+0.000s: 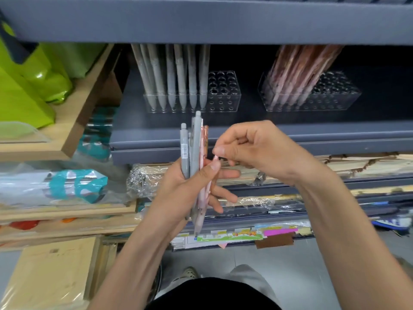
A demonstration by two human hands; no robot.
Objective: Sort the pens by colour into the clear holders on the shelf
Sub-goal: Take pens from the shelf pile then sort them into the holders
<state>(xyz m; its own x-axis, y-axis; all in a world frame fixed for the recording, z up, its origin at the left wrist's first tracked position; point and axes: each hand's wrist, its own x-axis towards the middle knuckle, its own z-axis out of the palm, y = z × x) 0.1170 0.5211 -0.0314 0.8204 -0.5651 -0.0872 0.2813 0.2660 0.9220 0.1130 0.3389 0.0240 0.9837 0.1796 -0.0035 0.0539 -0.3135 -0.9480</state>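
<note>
**Pink pen being picked out of the mixed bunch**

Left grip (185, 189) is wrapped round a pen bundle (194, 151) of grey & pink click pens, held upright, below & in front of the grey-pen holder (224, 95), well short of it. Right grip (257, 151) is pinched, thumb & forefinger, on the clicker end of one pink pen (204, 199) at the bundle's right edge.

Handling, as I judge it: pens are light, stiff, smooth plastic, so prob. slippery against each other. Pulling one could drag its neighbours, so the left thumb needs to keep the rest pressed down. Best hold is mid-barrel or just under the clicker, w/ the tip left free to find a hole.

Pink-pen holder (330, 95) sits to the right of the grey-pen holder on the same shelf (312, 133). Its pens lean left; empty holes are on its right side. Acrylic looks light, so a hard push may shift it.
</note>
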